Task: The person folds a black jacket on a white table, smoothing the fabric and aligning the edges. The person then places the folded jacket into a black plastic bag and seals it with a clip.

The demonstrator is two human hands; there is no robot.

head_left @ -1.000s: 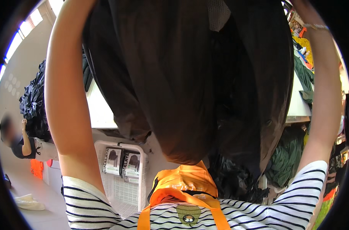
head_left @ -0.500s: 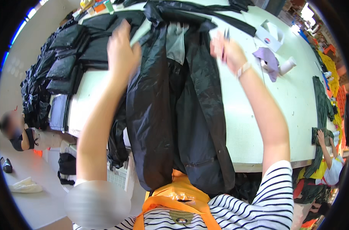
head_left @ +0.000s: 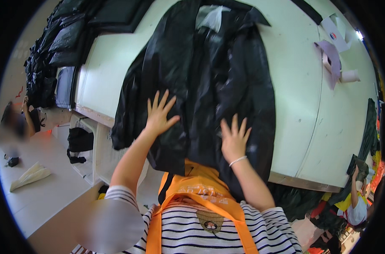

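Note:
A black jacket (head_left: pixel 203 80) lies spread on the white table, its collar away from me and its lower hem hanging over the near edge toward my orange apron. A pale lining patch (head_left: pixel 211 19) shows inside the neck. My left hand (head_left: pixel 159 117) rests flat on the jacket's left front, fingers spread. On the right front lies my right hand (head_left: pixel 234 139), also with fingers stretched out and nothing in it. The front opening runs between the two hands.
Folded black garments (head_left: pixel 69 42) are stacked at the far left of the table (head_left: pixel 298 122). A lilac cloth (head_left: pixel 331 59), a white roll (head_left: pixel 350 76) and a white box (head_left: pixel 336 31) sit at the right. Co-workers are at both sides; a white crate (head_left: pixel 103 148) stands below the left edge.
Both hands have come down from near the collar onto the jacket's lower fronts. The dark tool in my right hand is gone from it. The jacket lies wider and flatter.

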